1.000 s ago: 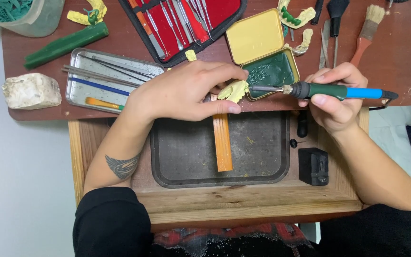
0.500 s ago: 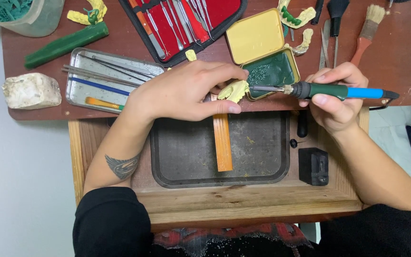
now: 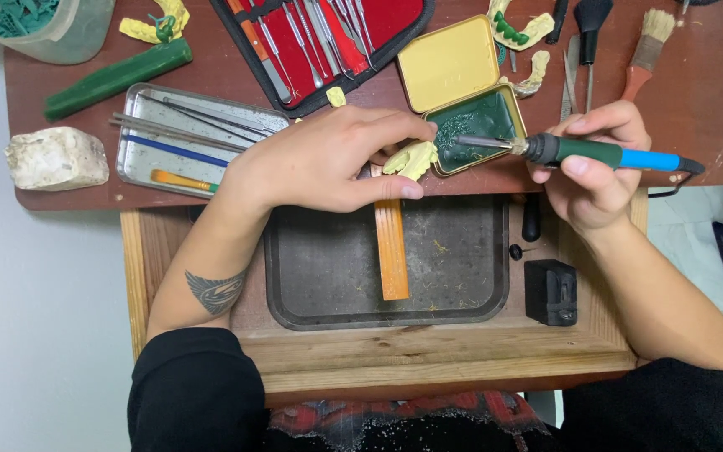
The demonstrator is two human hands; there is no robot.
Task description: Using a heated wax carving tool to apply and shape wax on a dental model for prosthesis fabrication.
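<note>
At the tabletop's front edge, the left hand [image 3: 320, 163] pinches a yellowish dental cast [image 3: 412, 157] in its fingers beside the open tin of green wax [image 3: 477, 125], while the right hand [image 3: 596, 167] grips a green-and-blue heated wax tool [image 3: 604, 154], its tip over the wax.
</note>
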